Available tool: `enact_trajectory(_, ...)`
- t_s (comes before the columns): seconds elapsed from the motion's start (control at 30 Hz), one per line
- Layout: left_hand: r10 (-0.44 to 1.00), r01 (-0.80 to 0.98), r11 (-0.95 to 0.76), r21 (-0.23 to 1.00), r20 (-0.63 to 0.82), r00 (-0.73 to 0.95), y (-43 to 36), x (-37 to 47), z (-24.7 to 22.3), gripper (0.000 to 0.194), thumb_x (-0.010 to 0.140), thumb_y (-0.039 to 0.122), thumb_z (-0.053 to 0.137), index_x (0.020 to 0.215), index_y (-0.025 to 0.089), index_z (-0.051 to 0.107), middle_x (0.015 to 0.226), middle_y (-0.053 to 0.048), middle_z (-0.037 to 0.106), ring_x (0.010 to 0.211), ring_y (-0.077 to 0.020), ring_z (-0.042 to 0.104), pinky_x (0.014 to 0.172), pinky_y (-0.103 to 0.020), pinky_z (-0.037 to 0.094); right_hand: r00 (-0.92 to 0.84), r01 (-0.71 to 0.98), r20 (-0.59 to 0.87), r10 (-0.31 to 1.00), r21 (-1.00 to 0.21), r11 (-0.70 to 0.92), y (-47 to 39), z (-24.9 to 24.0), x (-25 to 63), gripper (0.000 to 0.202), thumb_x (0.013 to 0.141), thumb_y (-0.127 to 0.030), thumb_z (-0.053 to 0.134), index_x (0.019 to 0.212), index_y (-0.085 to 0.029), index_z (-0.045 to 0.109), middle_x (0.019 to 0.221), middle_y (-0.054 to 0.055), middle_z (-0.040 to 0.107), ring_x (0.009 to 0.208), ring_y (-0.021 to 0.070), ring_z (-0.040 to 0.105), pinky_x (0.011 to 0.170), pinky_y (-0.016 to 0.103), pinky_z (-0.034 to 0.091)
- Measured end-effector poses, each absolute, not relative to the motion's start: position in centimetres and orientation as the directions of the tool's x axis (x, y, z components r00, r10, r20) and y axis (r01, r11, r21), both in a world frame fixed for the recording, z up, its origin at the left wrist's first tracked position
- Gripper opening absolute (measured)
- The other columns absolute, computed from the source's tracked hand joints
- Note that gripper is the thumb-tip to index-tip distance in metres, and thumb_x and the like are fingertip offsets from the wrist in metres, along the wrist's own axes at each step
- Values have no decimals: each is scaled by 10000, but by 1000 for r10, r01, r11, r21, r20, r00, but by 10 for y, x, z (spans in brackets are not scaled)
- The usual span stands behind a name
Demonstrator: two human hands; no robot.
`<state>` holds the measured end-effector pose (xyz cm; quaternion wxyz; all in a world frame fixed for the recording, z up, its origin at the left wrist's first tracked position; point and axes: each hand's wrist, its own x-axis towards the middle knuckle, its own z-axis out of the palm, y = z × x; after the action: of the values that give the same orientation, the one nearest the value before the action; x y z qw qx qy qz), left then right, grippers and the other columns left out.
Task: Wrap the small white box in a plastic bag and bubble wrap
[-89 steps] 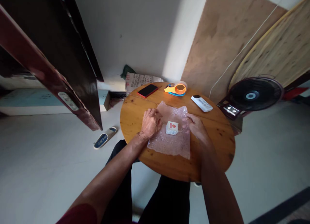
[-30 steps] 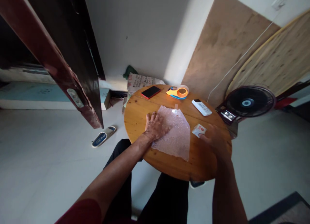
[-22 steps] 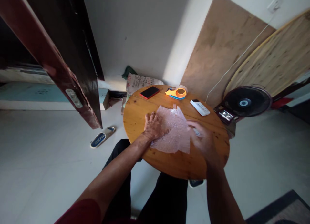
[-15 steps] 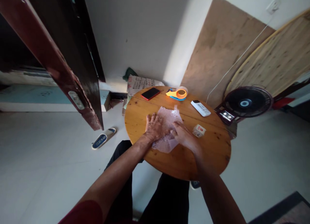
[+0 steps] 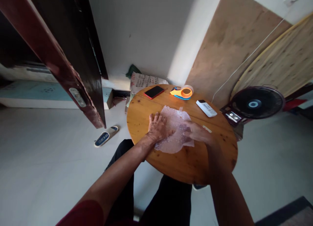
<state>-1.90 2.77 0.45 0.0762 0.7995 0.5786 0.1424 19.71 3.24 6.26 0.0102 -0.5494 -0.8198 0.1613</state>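
A sheet of pinkish bubble wrap [image 5: 174,117] lies spread on the round wooden table [image 5: 139,115]. Pressed flat over its left side, my left hand [image 5: 158,126] has its fingers spread. My right hand [image 5: 197,132] rests across the sheet's right part, fingers stretched out leftward and somewhat blurred by motion. Beside my right wrist, the edge of a small white box [image 5: 207,129] shows; the wrist covers most of it.
Toward the table's far side are a red-edged phone [image 5: 154,92], an orange tape dispenser [image 5: 183,92] and a white remote-like device [image 5: 206,108]. A black fan [image 5: 256,103] stands at the right. An open door [image 5: 70,76] and a slipper [image 5: 105,137] are at the left.
My right hand has swept to the right over the bubble wrap, which is now spread wider and flatter. The small box is now mostly covered. My left hand stays in place.
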Motion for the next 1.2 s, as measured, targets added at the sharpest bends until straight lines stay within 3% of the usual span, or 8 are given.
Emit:
enact_trajectory(0.13,947,909,-318,271,131,292,30,-20,3,833,797,754,375,1381,165,457,1497,-155,373,1425,-363,203,1145,-587,105,-188,969,7,982,-159,187,35,49,184,213,818,-159,469,907,-197,658,889,58,681,817,205,612,708,283,421)
enact_trajectory(0.3,946,918,-318,238,143,290,30,-20,0,815,806,743,384,1404,192,432,1517,-136,349,1425,-340,210,1150,-561,119,-91,992,234,968,-66,109,28,22,164,265,891,-209,434,1048,-148,638,1156,128,625,1058,250,538,895,321,385)
enact_trajectory(0.4,953,928,-296,225,140,270,30,-20,-1,801,818,725,387,1398,175,440,1520,-146,343,1425,-328,218,1154,-534,132,-108,992,222,969,-32,118,29,14,159,343,923,-222,395,1184,-110,587,1238,156,579,1135,269,484,976,352,342)
enact_trajectory(0.53,950,928,-303,215,146,276,30,-18,0,803,820,733,371,1381,164,457,1513,-158,350,1425,-333,217,1153,-527,140,14,999,157,987,-38,-9,33,12,162,448,961,-320,359,1314,-79,490,1337,180,512,1160,289,474,999,395,322)
enact_trajectory(0.7,958,937,-285,200,80,274,32,-23,7,787,824,715,398,1383,162,436,1510,-161,354,1426,-363,212,1138,-577,150,16,1000,164,986,-20,-13,31,12,165,475,968,-325,330,1323,-49,487,1398,193,465,1202,301,454,1005,408,312)
enact_trajectory(0.83,960,944,-279,175,82,269,28,-24,29,616,883,530,455,1382,171,423,1501,-150,373,1420,-341,250,1132,-608,164,21,999,177,984,-28,-16,31,11,164,448,969,-333,334,1288,-76,514,1361,186,497,1185,292,459,985,400,317)
enact_trajectory(1.03,853,828,-520,212,86,514,20,13,49,460,939,212,320,1381,144,429,1525,-122,349,1435,-230,275,1170,-392,233,-15,1000,191,981,-23,20,28,14,165,400,979,-342,310,1153,-107,583,1220,172,568,1106,291,480,928,403,334)
enact_trajectory(1.2,831,801,-552,231,65,553,32,22,20,505,964,379,317,1381,117,430,1522,-166,339,1442,-283,249,1172,-465,194,-28,999,184,982,-10,30,26,19,168,352,961,-257,328,1140,-110,594,1178,169,583,1080,292,486,903,401,345)
